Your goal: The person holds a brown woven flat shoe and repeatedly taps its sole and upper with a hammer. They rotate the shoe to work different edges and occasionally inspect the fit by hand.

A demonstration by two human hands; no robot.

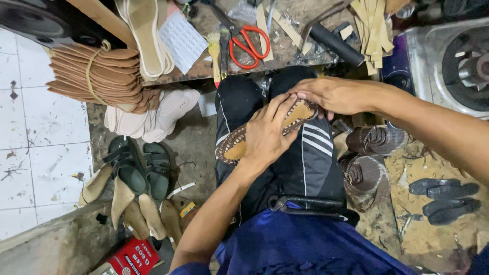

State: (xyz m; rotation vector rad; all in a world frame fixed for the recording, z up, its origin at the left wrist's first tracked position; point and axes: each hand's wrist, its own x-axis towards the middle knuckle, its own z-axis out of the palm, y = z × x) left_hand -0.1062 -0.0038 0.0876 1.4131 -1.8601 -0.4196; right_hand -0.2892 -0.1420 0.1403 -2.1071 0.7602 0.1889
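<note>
the left hand [267, 133] lies flat, fingers spread, pressing on the middle of a tan sandal sole [239, 147] resting across the person's knee. further right, the right hand [331, 94] pinches the sole's far tip between curled fingers.

A sandal sole [239, 145] with a tan insole face and a dark brown woven edge is laid across the lap, on black trousers with white stripes. It is set at a slant, its lower end toward the left knee and its upper end toward the right. Its middle is covered by the left hand [267, 135], pressed flat on it, while its upper end is pinched by the right hand [331, 94].
</note>
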